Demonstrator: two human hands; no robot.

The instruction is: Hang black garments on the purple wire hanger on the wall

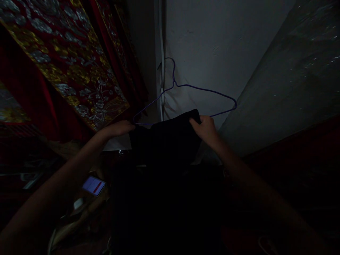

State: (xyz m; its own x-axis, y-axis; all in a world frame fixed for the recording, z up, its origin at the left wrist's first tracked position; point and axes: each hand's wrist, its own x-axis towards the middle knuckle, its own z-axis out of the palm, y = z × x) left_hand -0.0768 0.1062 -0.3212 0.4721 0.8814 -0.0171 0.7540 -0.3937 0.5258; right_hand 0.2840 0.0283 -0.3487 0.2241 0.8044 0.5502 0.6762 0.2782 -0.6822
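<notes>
A thin purple wire hanger (pixel 205 90) hangs by its hook against the pale wall. A black garment (pixel 172 141) lies across its lower bar, too dark for me to tell what kind it is. My left hand (pixel 122 128) is closed at the garment's upper left corner, close to the hanger's left end; its fingertips are partly hidden. On the right, my right hand (pixel 206 130) pinches the garment's upper right edge, thumb in front, next to the lower bar. Below, the dark cloth merges into shadow.
Red cloth embroidered in gold and silver (pixel 79 67) hangs at the left. A lit phone (pixel 93 185) lies at lower left, near a small white object (pixel 78 203). Grey plastic-like sheeting (pixel 289 78) covers the right side. A pale cable (pixel 162 46) runs down the wall.
</notes>
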